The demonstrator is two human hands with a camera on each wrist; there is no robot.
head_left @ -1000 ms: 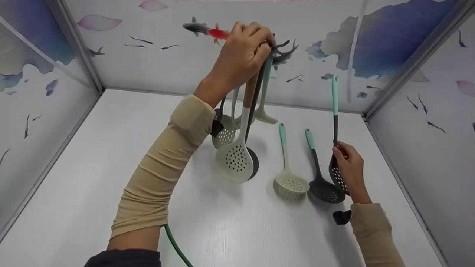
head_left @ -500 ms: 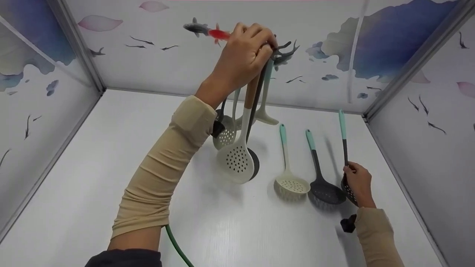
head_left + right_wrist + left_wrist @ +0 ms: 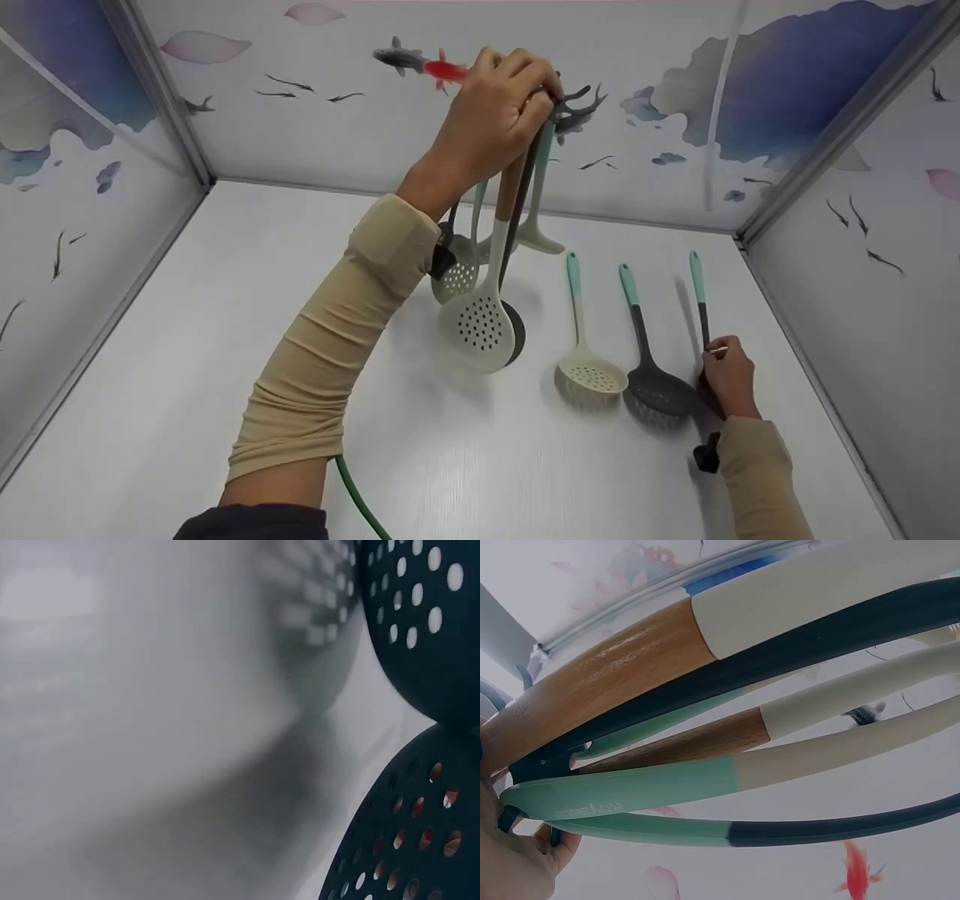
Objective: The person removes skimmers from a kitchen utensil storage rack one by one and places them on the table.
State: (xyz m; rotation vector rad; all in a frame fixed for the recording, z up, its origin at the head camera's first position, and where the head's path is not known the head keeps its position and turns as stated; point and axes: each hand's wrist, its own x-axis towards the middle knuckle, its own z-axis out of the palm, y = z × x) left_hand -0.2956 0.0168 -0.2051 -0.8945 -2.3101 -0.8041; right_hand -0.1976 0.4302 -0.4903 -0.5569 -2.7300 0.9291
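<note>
White counter (image 3: pixel 450 465), with patterned walls (image 3: pixel 315 142) enclosing it, is carrying the whole setup. Above its far part, a bunch of kitchen tools is hanging from a dark hook rack (image 3: pixel 544 767); a white slotted spoon (image 3: pixel 480 330) with a wooden handle is hanging nearest. The others, wooden- and mint-handled, are partly hiding one another, so no firm count.

To the right, three loose mint-handled spoons are sitting in a row, handles pointing far: a cream slotted spoon (image 3: pixel 592 373) on the left, a central dark spoon (image 3: pixel 664 394), and a right-hand dark spoon (image 3: pixel 697 277). In the right wrist view, the two dark bowls are appearing to meet at their rims.

Left hand (image 3: pixel 506 105) is gripping the rack's top, fingers curling over it. Right hand (image 3: pixel 730 375) is apparently pinching the right-hand dark spoon at its neck; the handle is standing off its shadow, and bowl contact with the counter is hidden.

Progress, as judged: two spoons are lying set out, the third is seemingly nearing its place beside them, and the hanging bunch is remaining on the rack.
</note>
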